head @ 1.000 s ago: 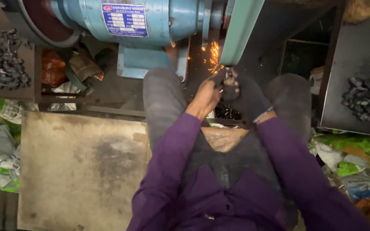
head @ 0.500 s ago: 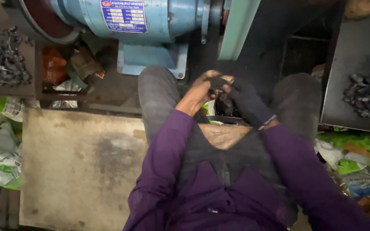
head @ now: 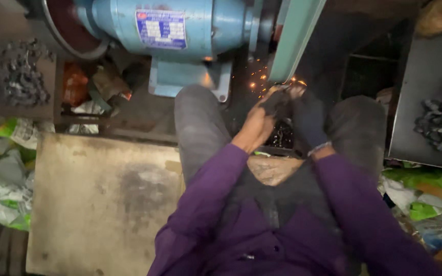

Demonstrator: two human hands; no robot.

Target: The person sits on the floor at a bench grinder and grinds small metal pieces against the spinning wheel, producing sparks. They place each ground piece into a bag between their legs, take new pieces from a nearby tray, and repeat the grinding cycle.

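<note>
A small dark metal piece (head: 281, 94) sits pinched at the fingertips of both hands, pressed forward and up against the grinding wheel under the green guard (head: 295, 41), where sparks (head: 259, 82) fly off to the left. Its long axis is too blurred to tell. The left hand (head: 259, 120), bare, grips it from the left; the right hand (head: 308, 120), gloved, closes on it from the right, equally near. The blue grinder motor (head: 180, 36) lies ahead-left of them.

Both hands (head: 282, 115) press metal; grinder (head: 180, 36) sparks.
</note>
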